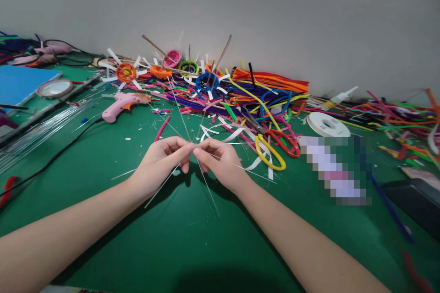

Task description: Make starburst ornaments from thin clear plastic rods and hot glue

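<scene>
Several thin, shiny wires [208,184] cross at one centre and fan out like a star above the green table. My left hand [165,165] pinches them near the crossing point, thumb and index finger pressed together. Right beside it, my right hand [222,162] pinches the same centre from the other side, its fingertips almost touching the left ones. The crossing itself is mostly covered by my fingertips. Beyond my hands lie white strips [237,134] and scissors with red and yellow handles [271,153].
A pink glue gun [120,104] with a black cord lies at the left, near a bundle of wires [65,119]. Coloured pipe cleaners [271,83] and small round woven pieces [126,73] line the wall. A white spool [328,124] sits to the right, a dark object [415,201] farther right.
</scene>
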A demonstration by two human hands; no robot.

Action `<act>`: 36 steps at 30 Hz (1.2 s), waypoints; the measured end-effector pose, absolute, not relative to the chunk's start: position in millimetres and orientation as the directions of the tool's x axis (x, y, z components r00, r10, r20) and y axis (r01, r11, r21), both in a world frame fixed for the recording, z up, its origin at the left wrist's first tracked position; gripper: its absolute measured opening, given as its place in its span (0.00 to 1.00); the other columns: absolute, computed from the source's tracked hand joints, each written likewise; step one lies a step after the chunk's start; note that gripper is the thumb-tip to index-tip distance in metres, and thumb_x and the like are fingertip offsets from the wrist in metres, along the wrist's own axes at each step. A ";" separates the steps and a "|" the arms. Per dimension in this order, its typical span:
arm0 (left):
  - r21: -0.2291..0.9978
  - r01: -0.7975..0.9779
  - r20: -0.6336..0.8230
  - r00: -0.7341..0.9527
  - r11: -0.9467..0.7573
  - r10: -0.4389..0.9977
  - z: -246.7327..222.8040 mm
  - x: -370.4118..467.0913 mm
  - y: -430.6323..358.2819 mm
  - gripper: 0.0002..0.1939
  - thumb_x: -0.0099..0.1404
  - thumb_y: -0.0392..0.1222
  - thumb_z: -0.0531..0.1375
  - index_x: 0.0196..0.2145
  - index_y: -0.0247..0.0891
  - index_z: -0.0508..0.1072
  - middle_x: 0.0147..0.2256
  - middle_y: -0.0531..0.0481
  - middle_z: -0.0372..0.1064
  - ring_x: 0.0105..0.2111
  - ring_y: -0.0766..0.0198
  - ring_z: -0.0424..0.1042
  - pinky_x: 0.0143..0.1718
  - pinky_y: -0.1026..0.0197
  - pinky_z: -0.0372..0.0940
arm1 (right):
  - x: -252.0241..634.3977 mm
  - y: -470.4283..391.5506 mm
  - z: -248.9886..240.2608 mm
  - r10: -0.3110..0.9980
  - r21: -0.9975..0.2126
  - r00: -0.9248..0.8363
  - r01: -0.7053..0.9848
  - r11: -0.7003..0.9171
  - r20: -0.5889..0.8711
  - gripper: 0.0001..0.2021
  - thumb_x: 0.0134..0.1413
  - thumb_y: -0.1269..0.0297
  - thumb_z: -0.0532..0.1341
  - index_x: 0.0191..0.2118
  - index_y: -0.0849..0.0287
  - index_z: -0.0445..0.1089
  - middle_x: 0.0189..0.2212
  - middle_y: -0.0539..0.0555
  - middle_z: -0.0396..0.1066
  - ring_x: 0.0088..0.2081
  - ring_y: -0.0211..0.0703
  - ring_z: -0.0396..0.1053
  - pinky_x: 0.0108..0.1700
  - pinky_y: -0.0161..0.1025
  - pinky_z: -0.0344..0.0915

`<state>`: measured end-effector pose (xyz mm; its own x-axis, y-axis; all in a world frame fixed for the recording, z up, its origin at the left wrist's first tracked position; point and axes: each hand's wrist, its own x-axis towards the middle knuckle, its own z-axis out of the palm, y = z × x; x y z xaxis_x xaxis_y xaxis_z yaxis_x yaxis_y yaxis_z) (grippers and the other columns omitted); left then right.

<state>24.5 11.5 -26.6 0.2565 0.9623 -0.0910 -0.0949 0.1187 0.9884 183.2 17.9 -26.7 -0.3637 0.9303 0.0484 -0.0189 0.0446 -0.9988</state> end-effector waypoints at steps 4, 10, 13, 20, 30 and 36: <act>0.991 -0.051 -0.100 0.311 0.121 0.945 -23.5 25.2 10.9 0.12 0.61 0.48 0.60 0.36 0.36 0.70 0.24 0.55 0.68 0.22 0.72 0.67 0.27 0.67 0.63 | 183.0 18.5 -27.5 0.939 -0.995 -0.330 -0.014 0.101 0.100 0.09 0.52 0.58 0.60 0.28 0.58 0.68 0.18 0.43 0.60 0.19 0.30 0.58 0.22 0.31 0.59; 0.991 -0.076 -0.087 0.272 0.111 0.958 -23.0 23.1 13.1 0.21 0.57 0.46 0.63 0.47 0.38 0.67 0.36 0.51 0.68 0.24 0.71 0.70 0.26 0.65 0.66 | 185.2 24.5 -34.7 0.984 -0.995 -0.149 -0.030 0.099 0.103 0.09 0.53 0.61 0.59 0.25 0.57 0.63 0.15 0.42 0.58 0.16 0.30 0.57 0.20 0.32 0.57; 0.992 -0.073 -0.087 0.217 0.105 0.972 -25.5 21.3 15.5 0.15 0.58 0.47 0.63 0.41 0.37 0.71 0.29 0.53 0.68 0.23 0.71 0.69 0.27 0.67 0.65 | 185.9 25.4 -35.5 0.983 -0.996 -0.161 -0.021 0.084 0.087 0.10 0.53 0.61 0.58 0.24 0.57 0.61 0.14 0.42 0.57 0.16 0.30 0.57 0.20 0.32 0.56; 0.993 -0.059 -0.088 0.208 0.102 0.974 -27.3 20.4 17.1 0.12 0.57 0.47 0.63 0.35 0.36 0.75 0.32 0.50 0.73 0.24 0.71 0.70 0.27 0.67 0.65 | 184.0 23.1 -30.7 0.983 -0.999 -0.179 0.020 0.046 0.042 0.10 0.53 0.57 0.59 0.29 0.58 0.65 0.16 0.42 0.60 0.17 0.30 0.59 0.22 0.32 0.58; 0.996 0.047 -0.088 0.241 0.079 0.967 -20.9 20.6 15.4 0.10 0.58 0.45 0.62 0.34 0.37 0.76 0.25 0.52 0.73 0.24 0.68 0.71 0.29 0.65 0.68 | 185.3 26.3 -31.9 0.981 -0.997 -0.194 -0.079 0.018 0.033 0.10 0.50 0.56 0.61 0.27 0.58 0.68 0.15 0.43 0.62 0.17 0.30 0.59 0.21 0.32 0.59; 0.995 0.062 0.046 0.375 -0.074 0.926 -24.6 17.1 18.0 0.18 0.61 0.41 0.58 0.50 0.41 0.70 0.40 0.49 0.73 0.33 0.67 0.73 0.32 0.65 0.68 | 186.9 31.8 -37.3 0.994 -0.977 -0.112 -0.211 -0.009 0.015 0.10 0.49 0.58 0.62 0.27 0.59 0.70 0.15 0.43 0.61 0.16 0.29 0.56 0.20 0.31 0.58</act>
